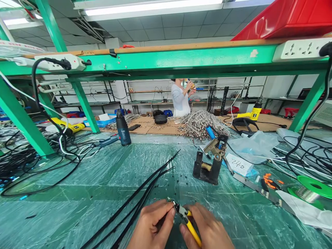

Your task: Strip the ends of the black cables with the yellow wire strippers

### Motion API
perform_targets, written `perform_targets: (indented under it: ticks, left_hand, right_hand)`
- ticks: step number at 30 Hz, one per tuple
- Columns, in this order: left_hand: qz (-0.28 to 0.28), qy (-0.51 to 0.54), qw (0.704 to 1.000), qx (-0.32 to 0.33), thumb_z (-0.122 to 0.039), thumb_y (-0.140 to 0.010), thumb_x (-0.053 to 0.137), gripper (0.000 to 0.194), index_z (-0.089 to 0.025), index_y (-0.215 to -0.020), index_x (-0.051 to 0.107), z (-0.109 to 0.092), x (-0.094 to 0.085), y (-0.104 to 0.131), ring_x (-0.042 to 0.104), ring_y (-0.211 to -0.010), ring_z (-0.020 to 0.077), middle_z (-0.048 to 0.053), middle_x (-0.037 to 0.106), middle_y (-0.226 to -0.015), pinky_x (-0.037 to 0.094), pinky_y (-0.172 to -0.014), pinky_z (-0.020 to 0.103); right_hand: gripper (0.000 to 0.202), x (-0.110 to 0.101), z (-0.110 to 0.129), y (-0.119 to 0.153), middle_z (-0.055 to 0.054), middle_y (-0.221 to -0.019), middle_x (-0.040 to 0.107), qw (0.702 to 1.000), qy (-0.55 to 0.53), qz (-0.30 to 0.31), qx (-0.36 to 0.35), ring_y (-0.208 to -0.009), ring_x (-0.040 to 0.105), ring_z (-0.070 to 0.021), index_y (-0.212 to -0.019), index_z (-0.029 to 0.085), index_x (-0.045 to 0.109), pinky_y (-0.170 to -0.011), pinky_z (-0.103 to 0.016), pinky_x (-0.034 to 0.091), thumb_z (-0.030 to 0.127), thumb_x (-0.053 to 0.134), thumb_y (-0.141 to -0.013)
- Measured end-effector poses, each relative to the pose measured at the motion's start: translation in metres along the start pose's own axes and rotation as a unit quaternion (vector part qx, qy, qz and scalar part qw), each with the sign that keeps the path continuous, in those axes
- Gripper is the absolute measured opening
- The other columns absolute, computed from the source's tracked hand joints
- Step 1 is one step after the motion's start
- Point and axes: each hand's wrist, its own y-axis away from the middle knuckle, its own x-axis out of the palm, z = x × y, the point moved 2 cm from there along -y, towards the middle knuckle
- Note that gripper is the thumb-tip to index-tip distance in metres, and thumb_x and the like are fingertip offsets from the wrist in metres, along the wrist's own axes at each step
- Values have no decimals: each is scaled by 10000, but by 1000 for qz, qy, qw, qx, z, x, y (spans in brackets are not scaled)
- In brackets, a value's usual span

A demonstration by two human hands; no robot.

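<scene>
Low in the head view, my left hand (155,223) pinches a small dark cable end between thumb and fingertips. My right hand (207,226) is wrapped round the yellow handles of a pair of cutting pliers (191,228). The plier jaws point up and left and meet the dark piece at my left fingertips; whether they cut into it is too small to tell. Several long black cables (145,188) lie across the green table mat to the left of my left hand, their far ends toward the middle.
A soldering iron stand (207,173) stands beyond my right hand. The green solder spool (311,188) is at right. Further back are a dark heat gun (123,129) and a wire bundle (202,124). Behind the green frame (181,58) stands a person (180,98).
</scene>
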Motion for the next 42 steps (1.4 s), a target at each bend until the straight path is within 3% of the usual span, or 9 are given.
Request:
perform_targets:
  ticks: [5,10,17,21,26,31,36,40,42]
  left_hand:
    - [5,-9,1000,9,-212,-925,464,307,-172,-623,503,2,3,1,462,-562,118,-12,493,-592,339,-554,225]
    - [-2,-13,1000,-9,-219,-938,440,294,-169,-673,558,-5,4,4,489,-599,128,-3,525,-627,366,-612,235]
    - [0,-7,1000,15,-218,-931,442,322,-177,-615,485,-4,0,0,455,-560,120,-8,498,-592,333,-539,232]
    - [-13,1,1000,-5,-221,-925,456,279,-177,-664,545,-3,0,2,490,-583,128,-2,535,-622,376,-562,222]
    - [-38,29,998,-37,-229,-892,515,122,-167,-873,618,-3,0,6,576,-672,145,30,603,-752,453,-624,214]
    - [-10,6,1000,-28,-232,-904,503,184,-172,-835,662,-5,-5,3,556,-679,154,32,591,-703,443,-625,218]
    - [-15,34,999,-37,-262,-918,488,291,-181,-688,647,-9,-7,4,535,-633,148,15,556,-640,452,-607,220]
    - [-81,51,993,-67,-279,-861,593,150,-227,-889,730,2,-5,14,627,-887,215,60,699,-878,514,-808,285]
    - [-75,51,992,-88,-283,-831,634,198,-248,-1001,729,10,-4,18,609,-1027,249,78,708,-1024,505,-896,333]
  right_hand:
    - [199,3,5,-1,-25,-843,651,999,-18,-2,41,-729,664,-206,-1025,240,503,-629,-314,547,332,495,-849]
    - [198,2,2,0,-11,-868,647,997,-37,46,45,-740,664,-178,-1045,258,502,-628,-268,537,351,522,-872]
    - [150,1,-2,1,-4,-805,647,997,-20,68,38,-697,664,-176,-960,243,509,-591,-257,521,377,492,-897]
    - [205,4,1,2,12,-719,636,998,-13,51,41,-604,649,-167,-874,247,510,-518,-241,487,432,435,-919]
    - [358,3,4,0,-41,-803,644,998,2,-30,63,-672,654,-203,-976,234,530,-594,-309,521,518,316,-933]
    - [321,-10,8,-9,-66,-834,656,997,53,-59,4,-739,665,-238,-1015,226,517,-618,-369,558,458,307,-943]
    - [275,-21,9,-13,-75,-881,671,993,97,-46,-45,-783,678,-261,-1087,218,496,-640,-391,579,401,483,-882]
    - [315,-20,6,-11,-77,-924,661,994,100,-18,-38,-829,672,-269,-1121,224,481,-663,-396,579,377,545,-853]
    - [301,-18,4,-9,-72,-914,653,995,91,-8,-37,-822,667,-265,-1111,227,480,-666,-398,575,368,549,-854]
